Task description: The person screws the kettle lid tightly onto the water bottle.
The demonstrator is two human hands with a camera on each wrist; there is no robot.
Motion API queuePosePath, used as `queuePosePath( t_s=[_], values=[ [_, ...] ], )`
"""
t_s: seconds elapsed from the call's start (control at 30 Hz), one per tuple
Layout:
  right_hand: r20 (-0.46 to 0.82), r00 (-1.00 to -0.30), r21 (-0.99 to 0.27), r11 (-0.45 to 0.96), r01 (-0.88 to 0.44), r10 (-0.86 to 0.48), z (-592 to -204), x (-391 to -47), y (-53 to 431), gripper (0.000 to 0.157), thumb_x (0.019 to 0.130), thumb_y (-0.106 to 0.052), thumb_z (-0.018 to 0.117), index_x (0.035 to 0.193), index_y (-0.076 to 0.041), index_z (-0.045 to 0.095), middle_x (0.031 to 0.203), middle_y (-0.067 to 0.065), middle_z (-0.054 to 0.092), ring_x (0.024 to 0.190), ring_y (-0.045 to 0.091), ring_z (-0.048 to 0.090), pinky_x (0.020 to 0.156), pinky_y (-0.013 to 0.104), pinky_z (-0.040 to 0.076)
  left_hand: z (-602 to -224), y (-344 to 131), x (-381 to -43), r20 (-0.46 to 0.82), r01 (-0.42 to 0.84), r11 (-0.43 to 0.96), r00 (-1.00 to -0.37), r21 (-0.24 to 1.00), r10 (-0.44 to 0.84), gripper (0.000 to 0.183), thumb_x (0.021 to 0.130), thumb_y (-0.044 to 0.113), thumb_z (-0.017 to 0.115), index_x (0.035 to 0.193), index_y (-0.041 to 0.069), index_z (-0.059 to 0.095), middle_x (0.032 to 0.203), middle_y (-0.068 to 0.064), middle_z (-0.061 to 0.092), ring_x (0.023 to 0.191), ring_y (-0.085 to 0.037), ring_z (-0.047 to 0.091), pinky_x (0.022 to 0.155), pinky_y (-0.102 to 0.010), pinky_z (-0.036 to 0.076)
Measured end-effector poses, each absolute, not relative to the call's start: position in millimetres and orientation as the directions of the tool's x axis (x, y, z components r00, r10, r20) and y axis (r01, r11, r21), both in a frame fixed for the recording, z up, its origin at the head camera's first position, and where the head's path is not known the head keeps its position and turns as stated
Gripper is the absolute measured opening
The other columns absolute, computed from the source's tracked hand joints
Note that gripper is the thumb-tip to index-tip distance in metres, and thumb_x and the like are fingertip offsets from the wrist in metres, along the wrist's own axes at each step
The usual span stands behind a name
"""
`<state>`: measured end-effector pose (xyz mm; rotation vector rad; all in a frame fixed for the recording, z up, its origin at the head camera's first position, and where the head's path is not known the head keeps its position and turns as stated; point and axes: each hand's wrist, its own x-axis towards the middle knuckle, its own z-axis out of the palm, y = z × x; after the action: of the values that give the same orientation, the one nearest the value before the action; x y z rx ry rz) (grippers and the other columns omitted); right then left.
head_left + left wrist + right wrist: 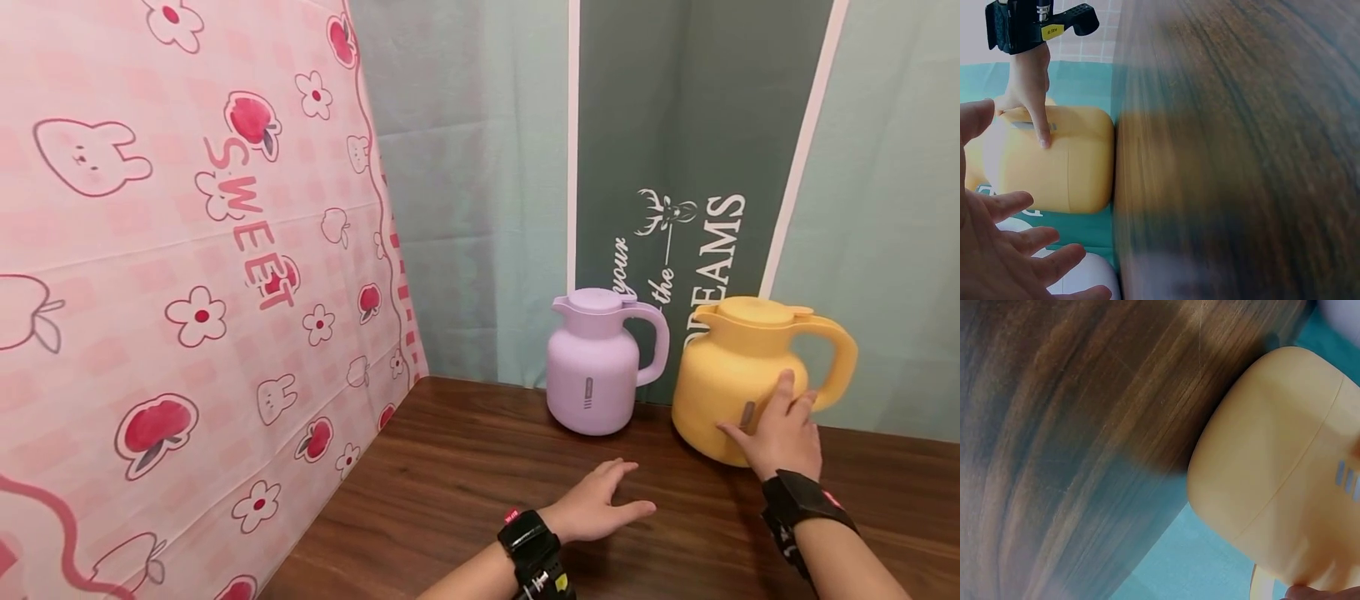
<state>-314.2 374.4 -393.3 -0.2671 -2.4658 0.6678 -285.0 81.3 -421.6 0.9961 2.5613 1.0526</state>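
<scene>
A yellow thermos jug (720,375) stands upright on the brown wooden table, its loop handle to the right. My right hand (787,440) is laid on its front near the small dark label, fingers extended and thumb spread to the left. In the right wrist view, a fingertip (1316,594) meets the yellow body at the bottom edge. My left hand (592,507) hovers over the table in front of the jugs, empty, fingers apart. Just behind it is a smaller purple thermos jug (588,379), also upright with its handle to the right.
Behind the jugs hangs a green curtain (457,208) with white lettering, close to the table's back edge. A pink patterned cloth (187,275) rises along the left side. The wooden table (420,500) reaches toward me. Black bands (528,546) wrap both wrists.
</scene>
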Motion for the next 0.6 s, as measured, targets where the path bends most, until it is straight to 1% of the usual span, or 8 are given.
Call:
queuePosePath(
  t_s=[0.07,0.2,0.27,0.33,0.43,0.53,0.57,0.6],
  values=[
    [0.468,-0.820,-0.516,0.855,0.050,0.330,-394,-313,376,0.125,0.068,-0.052,0.073,0.145,-0.005,-0.013,0.137,0.047,-0.008,0.106,0.069,0.022,0.084,0.075,0.025,-422,81,-284,0.074,0.519,0.518,-0.751,0.680,0.656,0.061,0.089,0.055,0.047,0.139,0.022,0.035,0.147,-0.004,0.031,0.130,-0.014,0.031,0.101,-0.033,0.038],
    [0.469,-0.818,-0.500,0.864,0.065,0.333,-395,-311,378,0.126,0.068,-0.053,0.074,0.144,-0.004,-0.013,0.136,0.049,-0.005,0.098,0.070,0.027,0.080,0.075,0.028,-423,78,-285,0.086,0.531,0.528,-0.754,0.663,0.651,0.061,0.089,0.055,0.047,0.139,0.022,0.036,0.147,-0.005,0.031,0.130,-0.015,0.031,0.101,-0.034,0.038],
    [0.472,-0.815,-0.492,0.867,0.074,0.337,-395,-309,376,0.125,0.068,-0.049,0.075,0.144,-0.003,-0.013,0.135,0.050,-0.003,0.097,0.070,0.028,0.081,0.074,0.028,-423,75,-286,0.089,0.534,0.542,-0.760,0.648,0.643,0.062,0.088,0.056,0.047,0.139,0.022,0.036,0.146,-0.005,0.032,0.130,-0.016,0.032,0.101,-0.034,0.038],
    [0.477,-0.812,-0.486,0.871,0.076,0.337,-392,-308,372,0.124,0.069,-0.042,0.077,0.143,-0.002,-0.014,0.135,0.050,-0.003,0.101,0.069,0.026,0.083,0.074,0.027,-423,71,-290,0.097,0.540,0.566,-0.772,0.623,0.629,0.063,0.088,0.057,0.046,0.139,0.021,0.036,0.146,-0.005,0.032,0.130,-0.017,0.031,0.101,-0.035,0.038],
    [0.462,-0.824,-0.475,0.876,0.082,0.328,-389,-306,364,0.120,0.073,-0.031,0.075,0.142,0.000,-0.018,0.137,0.047,-0.009,0.113,0.067,0.015,0.087,0.074,0.023,-420,61,-300,0.109,0.536,0.618,-0.799,0.575,0.592,0.067,0.087,0.061,0.044,0.140,0.020,0.036,0.147,-0.007,0.032,0.131,-0.021,0.031,0.102,-0.040,0.037],
    [0.441,-0.843,-0.462,0.883,0.082,0.309,-386,-307,350,0.115,0.077,-0.031,0.069,0.139,0.004,-0.021,0.138,0.044,-0.018,0.120,0.065,0.001,0.087,0.075,0.022,-417,48,-317,0.130,0.529,0.677,-0.827,0.512,0.547,0.072,0.086,0.064,0.042,0.141,0.018,0.035,0.147,-0.009,0.031,0.131,-0.026,0.031,0.103,-0.048,0.034],
    [0.443,-0.846,-0.454,0.888,0.074,0.297,-385,-308,343,0.113,0.079,-0.033,0.067,0.139,0.007,-0.020,0.138,0.043,-0.019,0.121,0.064,-0.003,0.088,0.075,0.021,-416,43,-324,0.137,0.523,0.699,-0.837,0.488,0.530,0.074,0.086,0.065,0.042,0.142,0.017,0.034,0.148,-0.009,0.030,0.132,-0.026,0.030,0.103,-0.050,0.033],
    [0.461,-0.842,-0.435,0.899,0.060,0.279,-385,-309,335,0.110,0.080,-0.034,0.065,0.139,0.009,-0.017,0.139,0.043,-0.018,0.123,0.063,-0.004,0.089,0.075,0.021,-414,39,-331,0.145,0.515,0.720,-0.847,0.465,0.512,0.075,0.086,0.064,0.042,0.142,0.016,0.033,0.148,-0.010,0.029,0.132,-0.027,0.028,0.103,-0.052,0.032]
  ],
)
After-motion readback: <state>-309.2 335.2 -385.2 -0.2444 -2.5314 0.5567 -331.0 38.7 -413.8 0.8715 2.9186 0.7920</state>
